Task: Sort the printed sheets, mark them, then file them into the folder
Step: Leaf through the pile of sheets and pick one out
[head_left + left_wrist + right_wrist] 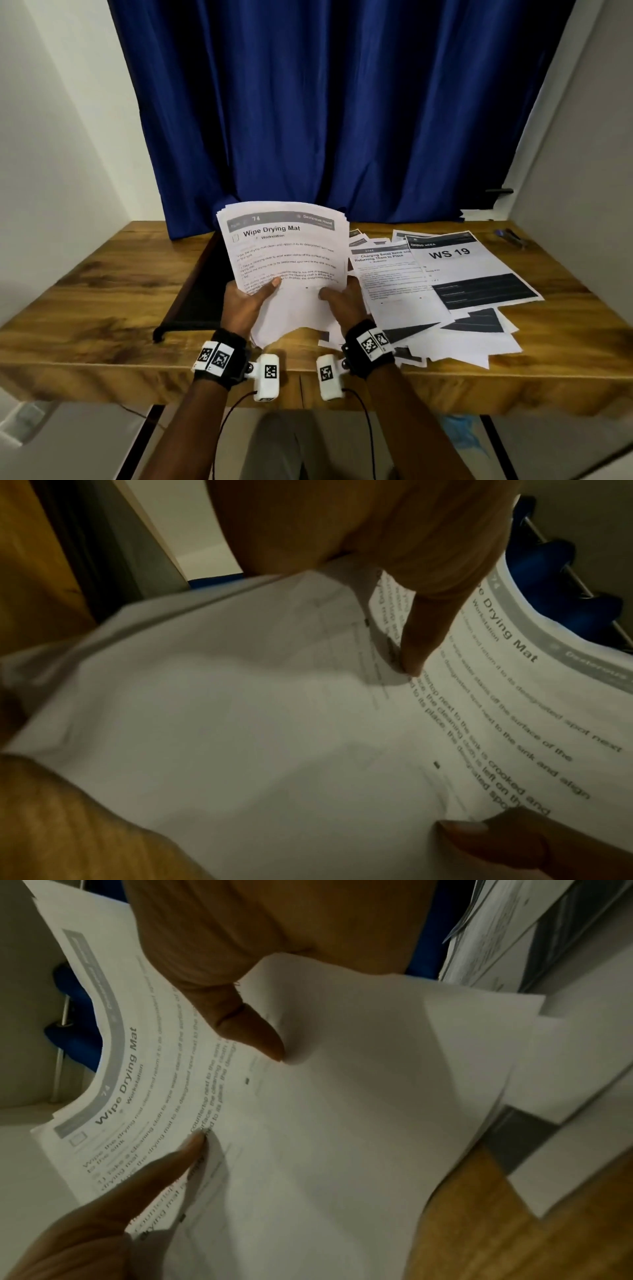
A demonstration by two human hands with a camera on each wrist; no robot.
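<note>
A wooden table (pixel 102 274) with a knotty, warm-brown grain and a thick front edge spans the view. Directly behind the table hangs a deep blue curtain (pixel 342 102) in vertical folds, its hem reaching the tabletop's rear edge. White walls flank the curtain: the left wall (pixel 51 137) angles toward the table's left end, the right wall (pixel 582 137) toward its right end. A small dark handle (pixel 499 191) projects near the curtain's right edge, above the table. Below the table's front edge, pale floor (pixel 102 445) and dark table legs (pixel 496 445) show. Light is even and soft.
</note>
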